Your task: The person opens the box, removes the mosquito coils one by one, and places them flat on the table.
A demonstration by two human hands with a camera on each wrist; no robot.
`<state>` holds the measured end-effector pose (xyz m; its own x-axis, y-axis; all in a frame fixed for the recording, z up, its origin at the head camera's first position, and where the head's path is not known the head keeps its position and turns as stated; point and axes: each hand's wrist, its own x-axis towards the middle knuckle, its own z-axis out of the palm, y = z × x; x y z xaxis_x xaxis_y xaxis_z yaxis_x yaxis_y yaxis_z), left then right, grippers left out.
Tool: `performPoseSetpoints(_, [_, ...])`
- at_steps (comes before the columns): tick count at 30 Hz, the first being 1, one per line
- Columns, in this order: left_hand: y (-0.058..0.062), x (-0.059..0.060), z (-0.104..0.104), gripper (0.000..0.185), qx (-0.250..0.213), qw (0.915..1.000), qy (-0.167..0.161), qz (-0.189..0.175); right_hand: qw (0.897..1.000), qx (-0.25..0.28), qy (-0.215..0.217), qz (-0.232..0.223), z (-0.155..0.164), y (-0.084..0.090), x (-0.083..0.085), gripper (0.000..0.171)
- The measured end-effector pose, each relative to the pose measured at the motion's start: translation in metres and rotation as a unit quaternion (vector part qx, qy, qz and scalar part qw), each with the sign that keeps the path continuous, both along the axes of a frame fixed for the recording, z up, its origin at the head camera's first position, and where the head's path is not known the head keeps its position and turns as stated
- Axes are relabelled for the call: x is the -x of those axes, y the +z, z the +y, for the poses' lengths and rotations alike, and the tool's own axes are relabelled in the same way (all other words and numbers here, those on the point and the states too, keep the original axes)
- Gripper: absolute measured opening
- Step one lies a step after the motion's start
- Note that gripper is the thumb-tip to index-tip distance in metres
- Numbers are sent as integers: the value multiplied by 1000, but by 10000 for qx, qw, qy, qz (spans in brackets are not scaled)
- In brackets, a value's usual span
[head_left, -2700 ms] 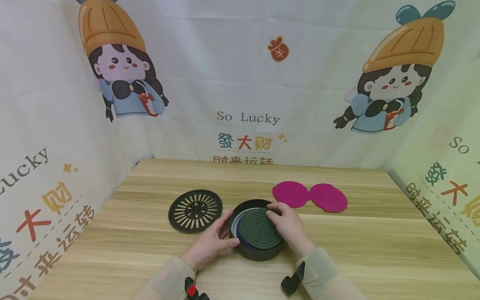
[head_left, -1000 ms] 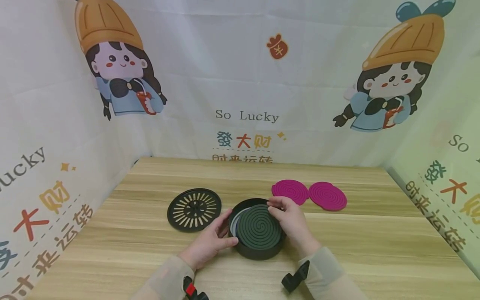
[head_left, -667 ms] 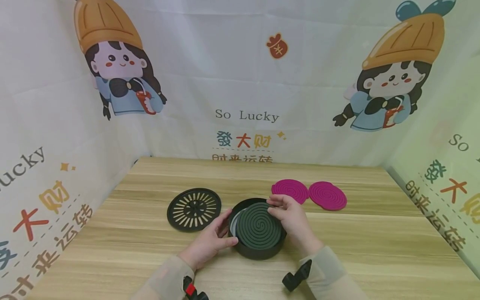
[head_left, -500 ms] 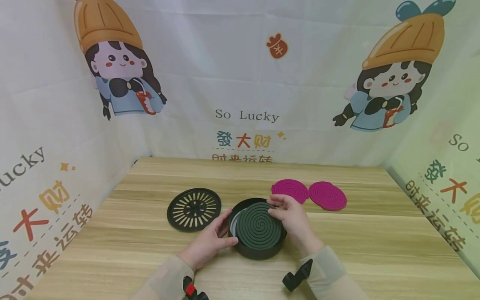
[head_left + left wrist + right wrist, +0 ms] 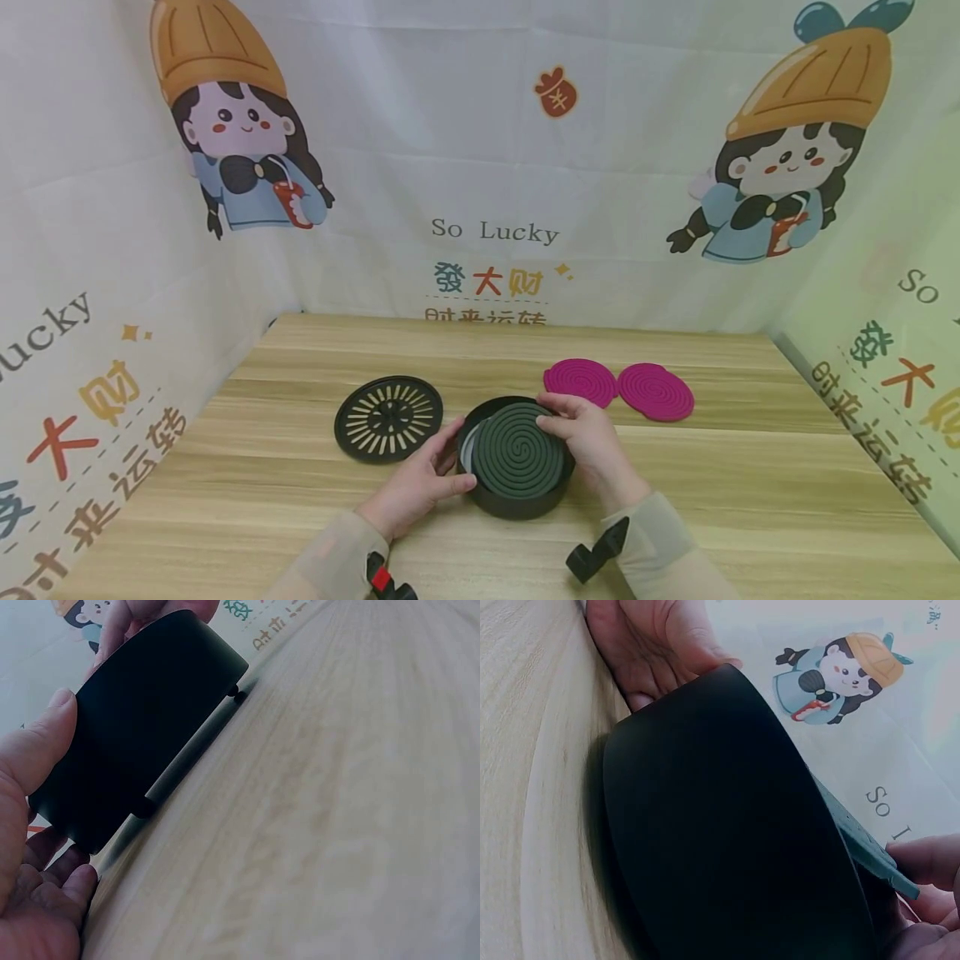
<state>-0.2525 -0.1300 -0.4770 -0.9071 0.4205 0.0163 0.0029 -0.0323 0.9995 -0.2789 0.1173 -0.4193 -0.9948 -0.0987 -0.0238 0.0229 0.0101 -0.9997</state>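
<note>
Your left hand (image 5: 416,487) is curled round the near-left wall of the round black holder (image 5: 517,498), thumb lying along its side and the other fingers (image 5: 71,881) tucked low against it, as the left wrist view shows. Your right hand (image 5: 588,437) sits on the holder's far-right edge, its fingers (image 5: 558,421) bent and pinching the rim of the dark green mosquito coil (image 5: 517,448). That coil lies nearly flat in the top of the holder, directly between your two sets of fingers; in the right wrist view its edge (image 5: 866,847) juts just above the black wall beside your fingertips. The holder stands on the wooden bench (image 5: 750,492). To the left of your left fingers, close by but apart from the holder, a slotted black lid (image 5: 388,418) lies flat. Just beyond your right fingers lie two magenta coils (image 5: 618,387), side by side and touching each other. A cartoon-printed cloth (image 5: 495,167) rises behind and at both sides.
</note>
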Motion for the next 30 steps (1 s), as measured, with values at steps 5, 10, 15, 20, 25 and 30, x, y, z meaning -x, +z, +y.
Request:
performPoseSetpoints(5, [-1,0,0,96,38,10000,26,14,9997,80,35,-235,0,0,1,37])
performPoseSetpoints(10, [-1,1,0,95,57,10000,46,48,9995,76,109,-302,2,0,1,36])
performPoseSetpoints(15, [0,0,1,95,42,10000,32,73,9988,143,294,-362,3,2,1,37])
performPoseSetpoints(20, [0,0,0,95,8,10000,21,32,9965,288,628,-460,7,5,-1,42])
performPoseSetpoints(25, [-1,1,0,96,-10,10000,4,19,9944,326,861,-528,9,7,-3,44])
performPoseSetpoints(30, [0,0,0,96,-26,10000,3,-22,9924,390,1056,-501,10,7,-4,48])
